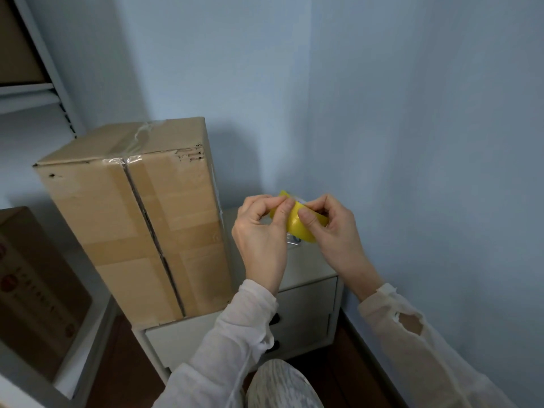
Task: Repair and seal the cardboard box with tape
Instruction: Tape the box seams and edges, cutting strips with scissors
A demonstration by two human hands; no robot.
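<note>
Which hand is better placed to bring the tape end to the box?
Left, probably: the left hand pinches the tape on the side nearer the box; the right hand holds it from the far side.

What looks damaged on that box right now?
The cardboard box has a torn, ragged upper right edge, a puncture near its upper left corner, and wrinkled old tape over a gaping centre seam. The left hand and right hand pinch the tape roll.

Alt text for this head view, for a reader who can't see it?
Left hand and right hand pinch a yellow tape roll between them, above a white drawer unit. Left of them a tall cardboard box with a torn top edge stands on that unit.
</note>
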